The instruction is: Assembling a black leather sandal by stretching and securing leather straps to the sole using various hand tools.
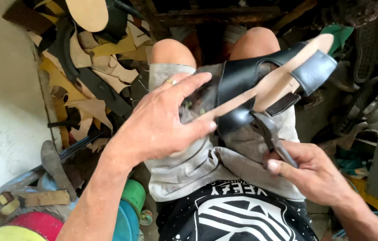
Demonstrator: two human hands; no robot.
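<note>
A sandal (278,78) with a tan sole and black leather straps lies tilted across my lap, toe end up to the right. My left hand (162,122) has its fingers spread and touches the heel end of the sole and the wide black strap; a ring sits on one finger. My right hand (307,167) grips the handles of dark metal pliers (267,131), whose jaws bite the sole's edge near the wide strap.
Scraps of tan and black leather (95,76) pile up on the floor at the left. A tan sole cut-out (88,13) lies at the top left. Coloured tubs (128,209) and tools sit at the lower left, shoes (367,49) at the right.
</note>
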